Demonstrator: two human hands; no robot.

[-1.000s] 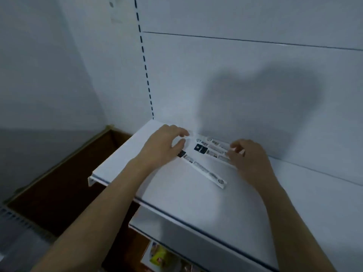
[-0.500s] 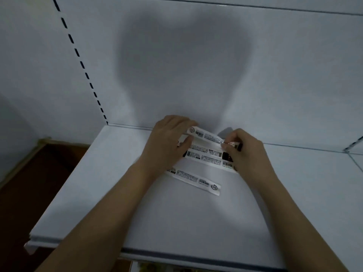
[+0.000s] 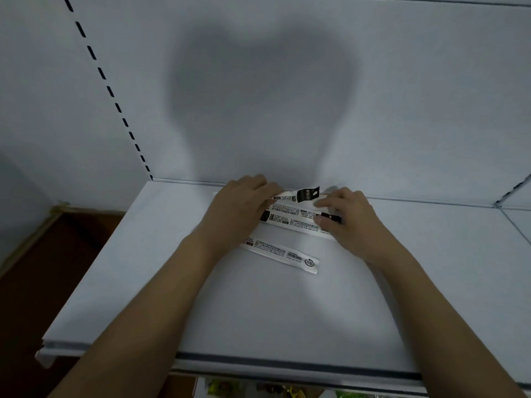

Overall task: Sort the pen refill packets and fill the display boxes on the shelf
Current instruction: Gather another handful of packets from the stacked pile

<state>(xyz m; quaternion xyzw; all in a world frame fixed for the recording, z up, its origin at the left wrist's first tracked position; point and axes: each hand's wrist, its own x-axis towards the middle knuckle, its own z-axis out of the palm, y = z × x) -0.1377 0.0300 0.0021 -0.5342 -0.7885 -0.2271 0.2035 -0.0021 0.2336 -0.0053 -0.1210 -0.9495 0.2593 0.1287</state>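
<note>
Both hands [image 3: 238,209] [image 3: 349,218] pinch refill packets [image 3: 296,216] on the white shelf [image 3: 258,311].

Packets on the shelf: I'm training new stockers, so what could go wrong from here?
1. The loose packet lies apart from both hands and could get missed or swept toward the shelf edge.
2. The left hand and right hand hold overlapping packets; types could get mixed.

Retail shop interior, stockroom-style aisle. White metal gondola shelf [image 3: 138,282] with a grey price-strip rail [image 3: 287,361] along its front edge. Flat white back panel [image 3: 402,96] behind it. Slotted upright [image 3: 110,91] with a row of dark slots for adjustable brackets. Barcoded, hang-tab pen refill packets [image 3: 293,215] lie on the shelf. Colourful packaged goods [image 3: 273,390] show on the tier below. Brown floor [image 3: 43,268] at left.
</note>
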